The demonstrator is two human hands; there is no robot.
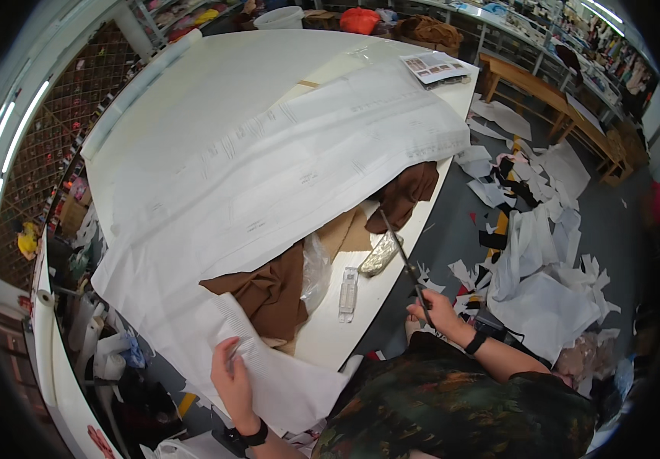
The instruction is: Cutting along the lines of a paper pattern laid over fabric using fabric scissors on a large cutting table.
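My right hand (441, 312), at the table's right edge, is closed round the handles of long dark scissors (400, 251). Their blades point away from me, over the table edge toward a bundle of brown cloth (406, 193). My left hand (232, 379) is over the near end of a large white printed paper sheet (269, 191), its fingers loosely bent and apart; whether it touches the paper I cannot tell. Under the sheet's near edge, more brown cloth (273, 287) sticks out. A clear plastic ruler-like piece (347, 294) and a shiny wrapped packet (380, 255) lie between my hands.
The white table (330, 336) extends far ahead, with a printed leaflet (433, 69) at its far right corner. Paper scraps (536, 252) cover the floor to the right, near a wooden bench (544, 99). Paper rolls (43, 344) and bags stand at the left.
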